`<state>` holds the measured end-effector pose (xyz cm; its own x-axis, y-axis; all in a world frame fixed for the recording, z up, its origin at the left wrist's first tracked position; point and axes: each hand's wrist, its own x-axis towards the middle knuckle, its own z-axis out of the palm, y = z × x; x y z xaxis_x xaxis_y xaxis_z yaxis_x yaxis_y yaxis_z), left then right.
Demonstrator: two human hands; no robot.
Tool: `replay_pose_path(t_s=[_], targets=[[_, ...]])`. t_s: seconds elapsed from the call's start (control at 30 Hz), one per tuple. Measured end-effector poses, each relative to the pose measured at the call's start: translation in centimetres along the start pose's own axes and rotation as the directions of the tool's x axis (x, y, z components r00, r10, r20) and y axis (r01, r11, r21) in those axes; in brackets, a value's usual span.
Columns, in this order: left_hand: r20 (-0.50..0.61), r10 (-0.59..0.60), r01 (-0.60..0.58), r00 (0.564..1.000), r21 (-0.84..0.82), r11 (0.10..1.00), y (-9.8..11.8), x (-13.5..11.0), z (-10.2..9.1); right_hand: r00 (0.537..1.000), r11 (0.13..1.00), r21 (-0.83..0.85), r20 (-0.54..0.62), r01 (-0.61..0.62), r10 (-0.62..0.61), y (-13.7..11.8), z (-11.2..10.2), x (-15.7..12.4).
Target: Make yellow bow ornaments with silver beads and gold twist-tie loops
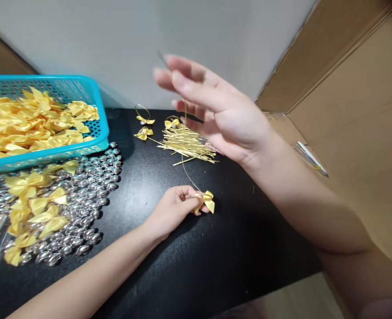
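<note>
My left hand (179, 206) rests low over the black table, its thumb and fingers closed on a yellow ribbon bow (209, 202). From the bow a thin gold cord (188, 173) rises towards my other hand; its upper end is hard to follow. My right hand (212, 104) is raised above a pile of cut gold cords (189, 144), slightly blurred. Its thumb and forefinger pinch a thin, dark, needle-like piece (162, 58); the other fingers are loosely curled. Behind the pile lie several bows with silver beads, one with a looped cord (143, 116).
At the left, a turquoise basket (103, 113) holds many yellow bows. Silver beads (92, 195) spread in front of it, with loose bows (49, 219) on top. A pale wall stands behind, cardboard (355, 88) at the right. A white pen-like tool (312, 158) lies there.
</note>
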<state>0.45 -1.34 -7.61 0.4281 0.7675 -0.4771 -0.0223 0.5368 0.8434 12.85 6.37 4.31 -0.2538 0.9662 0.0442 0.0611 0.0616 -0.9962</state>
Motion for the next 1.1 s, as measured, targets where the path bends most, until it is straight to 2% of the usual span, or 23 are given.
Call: replay_pose_path(t_s=[0.1, 0.17, 0.2, 0.23, 0.3, 0.4, 0.5, 0.57, 0.67, 0.73, 0.8, 0.9, 0.97, 1.1], targets=[[0.014, -0.054, 0.055, 0.998, -0.058, 0.997, -0.1, 0.1, -0.1, 0.995, 0.992, -0.108, -0.070, 0.063, -0.071, 4.7, -1.6, 1.6], [0.037, -0.088, 0.091, 0.995, -0.093, 0.992, -0.2, 0.1, -0.2, 0.984, 0.949, -0.314, -0.154, 0.040, -0.093, 8.2, -2.5, 2.8], [0.045, -0.108, 0.112, 0.993, -0.103, 0.988, -0.2, 0.1, -0.1, 0.979, 0.899, -0.438, -0.172, 0.023, -0.109, 9.7, -2.8, 3.3], [0.051, -0.131, 0.136, 0.990, -0.109, 0.985, -0.2, 0.1, -0.1, 0.974, 0.877, -0.481, -0.190, 0.015, -0.120, 11.0, -3.0, 3.7], [0.055, -0.177, 0.183, 0.983, -0.116, 0.976, -0.1, 0.0, 0.0, 0.967, 0.846, -0.534, -0.206, 0.016, -0.148, 12.9, -3.2, 4.4], [0.059, -0.227, 0.233, 0.972, -0.128, 0.964, 0.1, -0.1, 0.2, 0.964, 0.803, -0.595, -0.195, 0.028, -0.178, 14.2, -3.0, 5.2], [0.050, -0.238, 0.242, 0.970, -0.143, 0.960, 0.1, -0.3, 0.4, 0.965, 0.756, -0.654, -0.171, 0.041, -0.201, 13.7, -2.9, 5.0], [0.043, -0.226, 0.230, 0.973, -0.146, 0.962, 0.0, -0.4, 0.4, 0.958, 0.728, -0.682, -0.164, 0.063, -0.236, 12.3, -2.7, 3.5], [0.055, -0.204, 0.210, 0.977, -0.141, 0.968, -0.2, -0.4, 0.5, 0.911, 0.683, -0.703, -0.125, 0.198, -0.393, 9.0, -2.2, -1.3], [0.068, -0.184, 0.192, 0.981, -0.143, 0.971, -0.2, -0.3, 0.6, 0.910, 0.649, -0.714, -0.040, 0.263, -0.413, 6.9, -1.9, -5.2], [0.075, -0.163, 0.173, 0.984, -0.153, 0.973, -0.2, -0.4, 0.7, 0.931, 0.603, -0.752, 0.036, 0.264, -0.363, 5.7, -1.6, -8.7], [0.064, -0.138, 0.147, 0.988, -0.154, 0.977, -0.1, -0.5, 0.8, 0.975, 0.575, -0.788, 0.148, 0.219, -0.169, 5.5, -1.4, -11.5], [0.044, -0.122, 0.127, 0.992, -0.137, 0.982, -0.2, -0.6, 1.0, 0.980, 0.489, -0.850, 0.165, 0.196, -0.107, 5.9, -1.2, -12.0], [-0.001, -0.097, 0.097, 0.995, -0.093, 0.991, -0.4, -0.7, 1.3, 0.993, 0.281, -0.953, 0.121, 0.117, -0.003, 6.5, -0.6, -11.2]])
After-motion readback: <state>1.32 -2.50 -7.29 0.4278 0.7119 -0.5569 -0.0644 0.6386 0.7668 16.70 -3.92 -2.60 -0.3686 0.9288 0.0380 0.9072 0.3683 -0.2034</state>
